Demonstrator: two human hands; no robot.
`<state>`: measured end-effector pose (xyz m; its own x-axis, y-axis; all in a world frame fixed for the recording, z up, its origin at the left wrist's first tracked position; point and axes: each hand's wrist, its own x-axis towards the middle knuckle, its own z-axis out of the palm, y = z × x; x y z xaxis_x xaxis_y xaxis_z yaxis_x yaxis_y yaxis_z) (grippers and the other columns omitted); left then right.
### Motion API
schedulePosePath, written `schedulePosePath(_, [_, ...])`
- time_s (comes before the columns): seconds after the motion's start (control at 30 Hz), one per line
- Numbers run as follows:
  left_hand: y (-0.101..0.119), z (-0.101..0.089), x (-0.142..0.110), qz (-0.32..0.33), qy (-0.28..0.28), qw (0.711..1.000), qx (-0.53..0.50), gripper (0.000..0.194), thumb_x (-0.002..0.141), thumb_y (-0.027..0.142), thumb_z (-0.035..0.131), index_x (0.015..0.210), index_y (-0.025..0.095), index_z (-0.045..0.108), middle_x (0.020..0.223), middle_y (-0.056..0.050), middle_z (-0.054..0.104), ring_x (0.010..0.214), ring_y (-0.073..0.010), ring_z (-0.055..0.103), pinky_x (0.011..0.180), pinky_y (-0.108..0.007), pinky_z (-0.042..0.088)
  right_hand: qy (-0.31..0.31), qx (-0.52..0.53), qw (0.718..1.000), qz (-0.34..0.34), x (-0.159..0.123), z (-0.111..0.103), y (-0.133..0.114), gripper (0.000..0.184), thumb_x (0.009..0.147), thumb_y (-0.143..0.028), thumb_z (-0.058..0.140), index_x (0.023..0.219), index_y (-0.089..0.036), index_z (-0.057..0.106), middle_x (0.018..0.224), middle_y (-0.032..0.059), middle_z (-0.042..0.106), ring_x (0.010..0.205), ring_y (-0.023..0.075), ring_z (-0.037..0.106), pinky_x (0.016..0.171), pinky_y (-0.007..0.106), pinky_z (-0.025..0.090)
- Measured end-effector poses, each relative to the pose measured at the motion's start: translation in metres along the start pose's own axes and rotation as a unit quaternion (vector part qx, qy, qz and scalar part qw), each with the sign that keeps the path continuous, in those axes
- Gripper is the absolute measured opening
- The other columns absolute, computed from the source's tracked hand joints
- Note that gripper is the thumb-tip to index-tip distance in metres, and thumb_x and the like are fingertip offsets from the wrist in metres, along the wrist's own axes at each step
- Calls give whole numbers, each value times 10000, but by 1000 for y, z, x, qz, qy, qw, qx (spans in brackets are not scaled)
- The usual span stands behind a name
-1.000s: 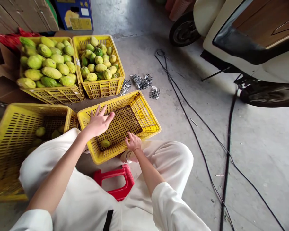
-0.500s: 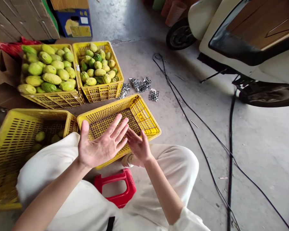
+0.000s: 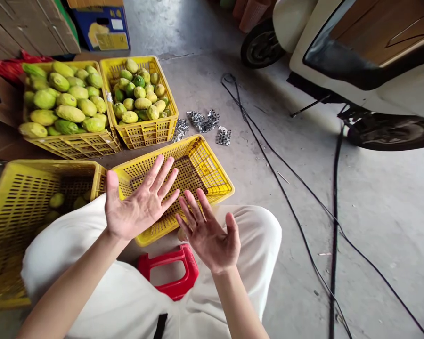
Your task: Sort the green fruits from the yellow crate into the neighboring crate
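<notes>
My left hand (image 3: 136, 207) is held palm up with its fingers spread, and nothing is in it. Beside it, my right hand (image 3: 212, 235) also shows its palm, fingers apart and holding nothing. Both are raised above my lap, over the near side of a yellow plastic crate (image 3: 215, 172) with a perforated bottom and no fruit visible in it. Part of that crate is hidden behind my hands. To the left, another yellow crate (image 3: 31, 197) has a few green fruits (image 3: 56, 200) low inside, partly in shadow.
Two yellow crates heaped with yellow-green fruits (image 3: 70, 113) stand at the back left. Crumpled patterned wrapping (image 3: 203, 121) lies on the floor. Black cables (image 3: 334, 235) cross the floor at right, near a parked scooter (image 3: 339, 70). A red stool (image 3: 173, 270) shows between my legs.
My right hand has turned its palm toward me, spread its fingers and moved down and right. My left hand has shifted slightly left and up. The hands are now farther apart.
</notes>
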<state>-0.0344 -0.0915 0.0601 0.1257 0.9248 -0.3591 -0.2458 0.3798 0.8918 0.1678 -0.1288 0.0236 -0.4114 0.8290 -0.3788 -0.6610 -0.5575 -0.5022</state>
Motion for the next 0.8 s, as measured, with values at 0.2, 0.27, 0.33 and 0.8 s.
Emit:
schedulePosePath(0.2, [-17,-17,26,-83,125,988,-21,700,1043,437,201,1514,155,635,1659,-130,582,1565,-268,530,1191,-455,547,195,-71,976,61,42,-60,34,369,826,-460,801,1157,-297,796,1194,42,850,1216,248,770,1099,425,580])
schedulePosePath(0.27, [-22,-22,32,-108,178,975,-81,578,1031,339,244,1228,170,761,1629,-117,615,1530,-251,571,1201,-444,541,300,-106,947,48,61,-93,53,208,797,-393,819,964,-290,749,769,-2,776,882,236,791,838,388,639])
schedulePosePath(0.33, [-22,-27,35,-108,206,962,-139,517,1052,334,257,900,212,736,1581,-91,664,1495,-244,605,1223,-451,515,309,-154,937,63,78,-119,72,196,830,-438,800,848,-286,678,542,-52,565,687,212,718,706,354,612])
schedulePosePath(0.8, [1,-60,56,-119,285,940,-143,680,1083,562,121,1105,249,724,1497,-90,699,1429,-312,608,1066,-513,552,208,-311,904,206,142,-154,128,484,1031,-384,191,784,-257,587,772,110,711,865,278,758,817,455,582])
